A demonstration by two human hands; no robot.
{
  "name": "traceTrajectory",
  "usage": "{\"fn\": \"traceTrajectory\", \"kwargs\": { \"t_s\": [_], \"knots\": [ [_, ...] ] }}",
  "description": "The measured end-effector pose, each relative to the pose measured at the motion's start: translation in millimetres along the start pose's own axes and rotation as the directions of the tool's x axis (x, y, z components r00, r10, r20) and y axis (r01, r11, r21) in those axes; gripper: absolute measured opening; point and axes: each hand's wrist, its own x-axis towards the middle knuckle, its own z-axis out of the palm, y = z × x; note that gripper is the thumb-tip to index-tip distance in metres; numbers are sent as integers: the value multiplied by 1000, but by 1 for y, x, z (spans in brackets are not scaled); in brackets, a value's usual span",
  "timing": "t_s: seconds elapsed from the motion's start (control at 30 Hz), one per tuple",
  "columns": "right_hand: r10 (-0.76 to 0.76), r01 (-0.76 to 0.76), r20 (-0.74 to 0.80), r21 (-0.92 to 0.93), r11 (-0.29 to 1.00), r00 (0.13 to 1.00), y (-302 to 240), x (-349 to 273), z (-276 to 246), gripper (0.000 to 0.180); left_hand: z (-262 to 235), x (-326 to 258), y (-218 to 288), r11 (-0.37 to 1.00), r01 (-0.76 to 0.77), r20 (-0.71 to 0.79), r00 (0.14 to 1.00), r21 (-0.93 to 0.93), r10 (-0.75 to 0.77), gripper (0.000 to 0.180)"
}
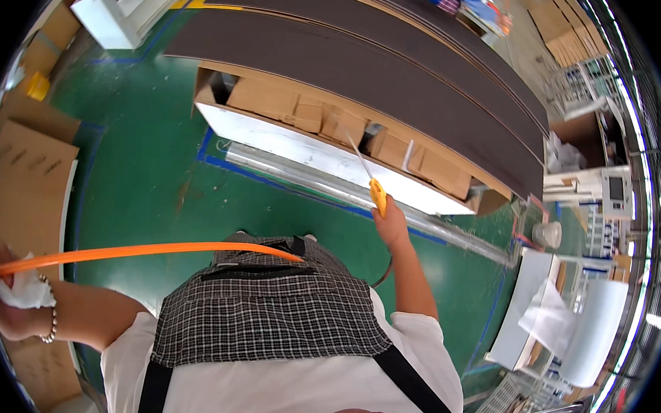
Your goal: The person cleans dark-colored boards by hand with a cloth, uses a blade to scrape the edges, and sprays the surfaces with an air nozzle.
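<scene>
Out at the far left, my left hand (6,298) is closed around a long orange strip (146,251). A crumpled white cloth or tissue (27,290) is bunched in the same hand. The strip bows rightward, and its free end hangs over my checked apron (261,315). Ahead of me, my right hand (391,222) grips a yellow-handled tool (378,196) with a long, thin pale shaft. Its tip points forward, over the open side of a bench filled with cardboard boxes. Whether the tip touches anything, I cannot tell.
Dark brown boards (353,63) top the bench, above cardboard boxes (265,101) and a white side panel (297,145). A metal rail (291,171) lies along its foot. Large cardboard sheets (27,192) stand left. At right are a white roll (595,331) and a bucket (547,234).
</scene>
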Motion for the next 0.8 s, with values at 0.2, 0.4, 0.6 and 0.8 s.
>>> {"fn": "traceTrajectory", "kwargs": {
  "t_s": [0.2, 0.4, 0.6, 0.8],
  "knots": [
    [-95, 90, -18, -183, 979, 995, -53, 29, 38, 48, 81, -16, -64, 905, -301, 147, 952, 301, 267, 21],
    [-199, 194, 16, -322, 927, 980, -126, 70, 81, 45, 83, -29, -63, 817, -405, 228, 913, 410, 339, 18],
    [-251, 246, 39, -388, 888, 967, -206, 98, 117, 40, 54, -43, -43, 714, -418, -9, 860, 561, 511, 18],
    [-328, 305, 33, -464, 832, 944, -282, 107, 137, 37, 15, -46, -27, 677, -391, -97, 821, 623, 562, 17]
  ]
}}
